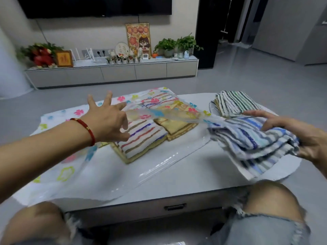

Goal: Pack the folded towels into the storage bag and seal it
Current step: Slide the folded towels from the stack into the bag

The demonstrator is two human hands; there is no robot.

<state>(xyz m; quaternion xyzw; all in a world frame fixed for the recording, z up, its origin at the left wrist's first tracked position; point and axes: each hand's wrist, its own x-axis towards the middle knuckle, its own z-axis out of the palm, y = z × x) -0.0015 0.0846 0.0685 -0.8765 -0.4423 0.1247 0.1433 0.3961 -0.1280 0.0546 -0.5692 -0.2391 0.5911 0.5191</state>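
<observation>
A clear storage bag (58, 167) printed with coloured flowers lies across the left half of the low table (185, 175). Inside its mouth sit a folded towel with red, blue and brown stripes (141, 138) and a yellow folded towel (174, 125). My left hand (108, 119) hovers over the bag with fingers spread, lifting the bag's upper layer (168, 112). My right hand (299, 133) grips a folded blue-striped towel (251, 144) at the table's right, beside the bag's opening. One more folded towel with green and dark stripes (235, 103) rests at the far right corner.
My two knees (270, 200) in ripped jeans are against the table's front edge, above a drawer handle (175, 207). Beyond the table is grey floor, then a long TV cabinet (113, 73) with plants, frames and small ornaments.
</observation>
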